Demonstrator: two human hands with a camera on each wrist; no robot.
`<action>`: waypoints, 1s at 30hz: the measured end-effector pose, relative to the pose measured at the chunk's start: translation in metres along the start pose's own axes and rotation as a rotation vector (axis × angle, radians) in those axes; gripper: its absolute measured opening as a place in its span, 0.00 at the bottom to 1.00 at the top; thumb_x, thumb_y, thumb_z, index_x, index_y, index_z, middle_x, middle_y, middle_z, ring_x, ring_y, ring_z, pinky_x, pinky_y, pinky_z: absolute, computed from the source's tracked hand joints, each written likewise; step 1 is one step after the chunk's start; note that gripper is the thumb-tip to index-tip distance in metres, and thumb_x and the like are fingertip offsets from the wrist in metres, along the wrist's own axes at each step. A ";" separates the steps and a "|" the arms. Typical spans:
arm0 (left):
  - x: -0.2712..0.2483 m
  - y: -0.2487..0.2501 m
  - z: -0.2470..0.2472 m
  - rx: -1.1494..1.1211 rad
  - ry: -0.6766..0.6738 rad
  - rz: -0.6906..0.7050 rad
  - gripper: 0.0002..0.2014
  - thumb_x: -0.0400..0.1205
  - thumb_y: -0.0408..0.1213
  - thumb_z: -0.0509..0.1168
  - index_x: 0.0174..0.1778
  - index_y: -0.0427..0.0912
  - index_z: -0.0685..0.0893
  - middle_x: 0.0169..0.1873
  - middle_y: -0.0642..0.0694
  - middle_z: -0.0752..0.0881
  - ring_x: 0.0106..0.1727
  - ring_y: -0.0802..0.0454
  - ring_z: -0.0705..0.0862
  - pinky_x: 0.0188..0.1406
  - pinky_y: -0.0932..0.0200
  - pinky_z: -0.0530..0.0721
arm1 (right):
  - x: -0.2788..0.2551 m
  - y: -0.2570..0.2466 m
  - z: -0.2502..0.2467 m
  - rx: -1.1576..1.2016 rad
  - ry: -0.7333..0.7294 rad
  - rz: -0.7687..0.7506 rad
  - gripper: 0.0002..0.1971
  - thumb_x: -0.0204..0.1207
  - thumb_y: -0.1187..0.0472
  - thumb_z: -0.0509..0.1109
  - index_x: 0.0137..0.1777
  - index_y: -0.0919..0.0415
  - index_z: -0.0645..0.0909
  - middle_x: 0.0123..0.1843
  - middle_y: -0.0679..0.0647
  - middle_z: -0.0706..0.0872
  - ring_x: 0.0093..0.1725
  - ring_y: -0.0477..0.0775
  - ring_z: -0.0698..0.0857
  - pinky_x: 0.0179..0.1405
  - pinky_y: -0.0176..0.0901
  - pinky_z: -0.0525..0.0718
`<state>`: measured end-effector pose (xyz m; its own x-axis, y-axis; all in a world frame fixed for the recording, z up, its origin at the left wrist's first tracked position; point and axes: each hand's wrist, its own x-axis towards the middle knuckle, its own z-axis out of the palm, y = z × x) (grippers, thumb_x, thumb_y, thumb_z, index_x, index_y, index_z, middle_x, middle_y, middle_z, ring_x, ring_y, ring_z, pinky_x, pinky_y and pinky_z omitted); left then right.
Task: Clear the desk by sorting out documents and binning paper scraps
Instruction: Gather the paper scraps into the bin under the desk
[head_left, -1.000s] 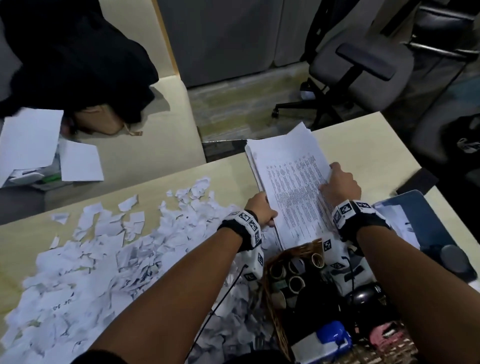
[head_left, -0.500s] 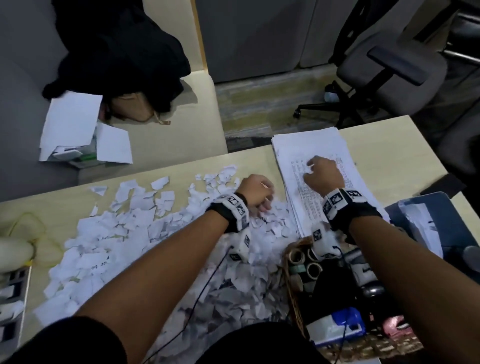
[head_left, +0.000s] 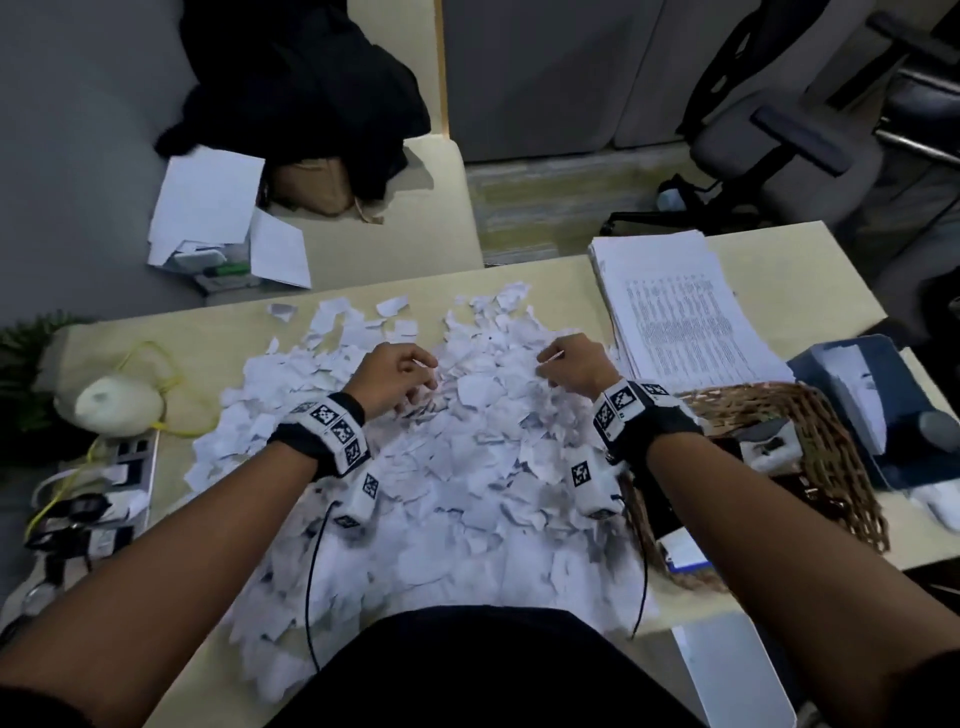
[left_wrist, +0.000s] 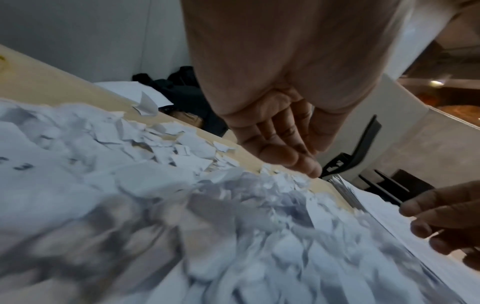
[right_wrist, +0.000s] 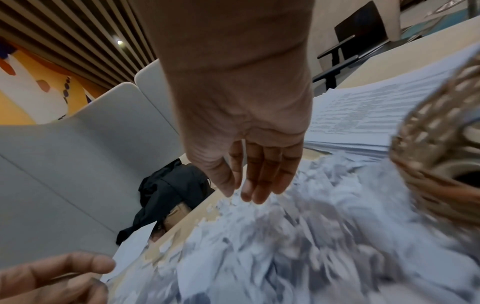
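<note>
A wide heap of torn white paper scraps covers the middle of the pale desk, spreading from the near edge to well past the hands, with loose bits scattered at its far and left fringes. Both hands hang palm-down over the far part of the heap. The left hand has its fingers loosely bent, the tips just above or brushing the scraps; the left wrist view shows them relaxed and holding nothing. The right hand sits to its right, near the heap's right margin. From the head view its fingers look curled at the scraps, while the right wrist view shows them extended downward with the tips at the paper; nothing is plainly gripped.

Just right of the right hand lies a stack of printed documents, flat on the far right part of the desk, its left edge meeting the scraps. Nearer than the stack, a woven basket of small supplies stands against the heap's right side. A blue tray lies to the right of the basket. At the left end of the desk rest a white mask with yellow straps and a power strip.
</note>
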<state>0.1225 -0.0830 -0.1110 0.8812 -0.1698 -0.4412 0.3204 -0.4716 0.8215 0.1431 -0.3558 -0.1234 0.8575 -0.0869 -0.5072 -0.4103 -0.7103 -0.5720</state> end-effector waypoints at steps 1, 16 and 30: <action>-0.009 -0.005 -0.002 0.027 -0.007 0.026 0.05 0.83 0.29 0.64 0.51 0.37 0.85 0.41 0.39 0.91 0.28 0.50 0.81 0.20 0.61 0.77 | -0.009 0.003 0.007 0.006 0.014 0.004 0.07 0.74 0.62 0.74 0.50 0.59 0.87 0.49 0.60 0.91 0.47 0.57 0.90 0.48 0.46 0.89; -0.087 -0.047 0.077 0.655 -0.504 0.532 0.10 0.84 0.40 0.62 0.59 0.50 0.83 0.54 0.51 0.84 0.51 0.57 0.78 0.54 0.55 0.80 | -0.114 0.064 0.062 0.015 0.042 0.060 0.03 0.74 0.64 0.73 0.44 0.55 0.83 0.34 0.54 0.88 0.37 0.54 0.88 0.43 0.51 0.89; -0.092 -0.062 0.193 1.339 -0.788 1.028 0.36 0.79 0.55 0.67 0.82 0.55 0.61 0.85 0.41 0.51 0.84 0.37 0.51 0.80 0.38 0.58 | -0.201 0.165 0.095 -0.110 0.266 0.226 0.12 0.76 0.70 0.67 0.58 0.71 0.84 0.55 0.66 0.88 0.58 0.66 0.84 0.55 0.49 0.81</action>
<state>-0.0460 -0.2050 -0.1911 0.0575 -0.9212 -0.3847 -0.9639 -0.1516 0.2189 -0.1265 -0.3889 -0.1773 0.8055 -0.4190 -0.4190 -0.5755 -0.7218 -0.3846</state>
